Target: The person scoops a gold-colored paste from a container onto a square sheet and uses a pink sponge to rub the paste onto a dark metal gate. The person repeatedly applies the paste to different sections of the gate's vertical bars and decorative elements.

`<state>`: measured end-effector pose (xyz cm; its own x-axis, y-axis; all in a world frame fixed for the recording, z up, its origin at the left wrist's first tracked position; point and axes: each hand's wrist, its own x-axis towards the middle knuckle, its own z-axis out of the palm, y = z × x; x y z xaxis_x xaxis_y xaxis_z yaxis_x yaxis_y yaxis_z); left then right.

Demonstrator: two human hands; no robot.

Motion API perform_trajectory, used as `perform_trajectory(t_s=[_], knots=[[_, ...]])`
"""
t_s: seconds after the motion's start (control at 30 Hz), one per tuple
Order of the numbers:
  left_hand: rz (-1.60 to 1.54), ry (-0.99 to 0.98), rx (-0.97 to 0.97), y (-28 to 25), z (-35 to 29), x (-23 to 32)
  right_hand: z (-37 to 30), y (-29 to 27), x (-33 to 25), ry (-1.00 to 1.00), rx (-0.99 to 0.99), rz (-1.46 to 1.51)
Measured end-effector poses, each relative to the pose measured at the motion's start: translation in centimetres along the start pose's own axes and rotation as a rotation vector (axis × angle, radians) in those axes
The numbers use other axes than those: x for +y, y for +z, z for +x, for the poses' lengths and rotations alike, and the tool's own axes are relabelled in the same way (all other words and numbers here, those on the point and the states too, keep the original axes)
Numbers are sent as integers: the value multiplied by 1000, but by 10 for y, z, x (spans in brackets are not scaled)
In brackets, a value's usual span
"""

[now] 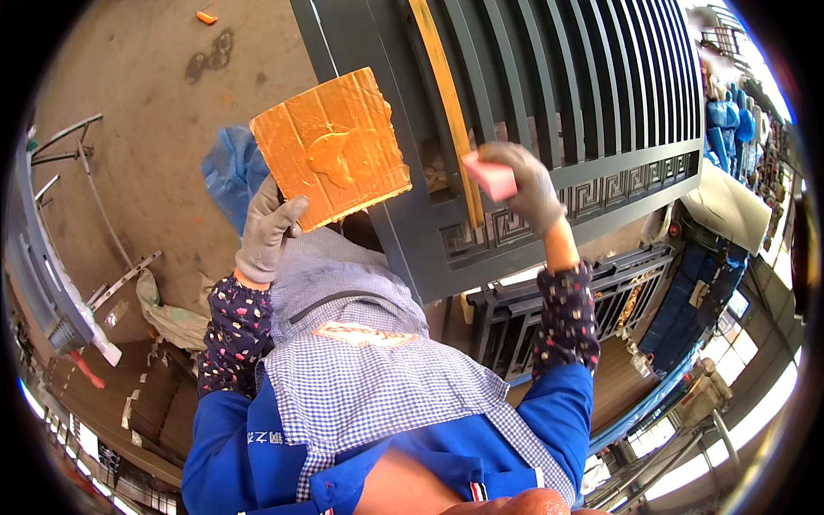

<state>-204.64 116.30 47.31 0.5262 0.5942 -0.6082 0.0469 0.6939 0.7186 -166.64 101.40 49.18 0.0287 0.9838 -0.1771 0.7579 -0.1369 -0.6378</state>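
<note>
My left hand (271,225), in a grey glove, grips the lower left corner of a square board (330,148) coated with wet-looking gold paint. Thumb and fingers pinch its edge. My right hand (530,184), gloved too, is closed around a pink sponge block (491,176). The sponge is over or against a gold-coloured bar (448,103) of a dark grey metal gate panel (403,202); whether it touches cannot be made out. The bars beside it are plain dark grey. Greek-key fretwork (592,196) runs along the panel's near part.
Blue plastic sheeting (225,176) lies behind the board. Dark railing sections (571,300) are stacked below the panel at right. At left are a thin metal frame (107,206) and a grey metal piece (56,275). An orange scrap (206,17) lies on the brown floor (146,94).
</note>
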Motion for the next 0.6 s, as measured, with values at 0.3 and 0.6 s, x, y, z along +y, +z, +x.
perform_trajectory(t_s=[0.3, 0.6], knots=[[-91, 29, -26, 5, -5, -5, -79, 13, 6, 11, -268, -93], [-23, 21, 20, 6, -4, 4, 6, -20, -15, -6, -8, 17]])
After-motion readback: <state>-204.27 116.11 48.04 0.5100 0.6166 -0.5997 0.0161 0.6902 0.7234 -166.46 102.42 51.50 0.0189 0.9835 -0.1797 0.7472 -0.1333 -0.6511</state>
